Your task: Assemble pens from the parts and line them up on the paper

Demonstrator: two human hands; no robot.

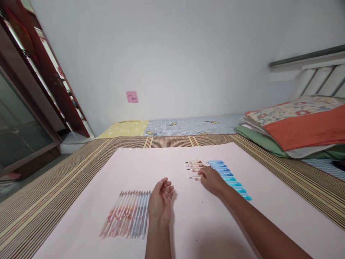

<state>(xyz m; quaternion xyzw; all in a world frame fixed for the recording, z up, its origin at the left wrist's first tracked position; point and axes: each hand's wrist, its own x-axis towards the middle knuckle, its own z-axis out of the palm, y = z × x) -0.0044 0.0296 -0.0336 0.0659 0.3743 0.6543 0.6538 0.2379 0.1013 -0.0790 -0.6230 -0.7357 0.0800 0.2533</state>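
Now, brown-marked pen (194, 178) lies at fingertips of your right hand (210, 181), palm down, grasp unclear; left hand (161, 201) upturned, fingers loosely curled.

A big pale wall (172, 54) stands at twelve o'clock. A pink note (132, 96) with dark marks is stuck on it, toward ten o'clock. Along the wall's bottom, a yellow cloth (126, 127) meets a checked cloth (185, 126). A stripy mat (67, 176) lies in front. Folded bedding (309, 124), partly orange, sits at three o'clock. A grey bar (307, 57) is at two o'clock.
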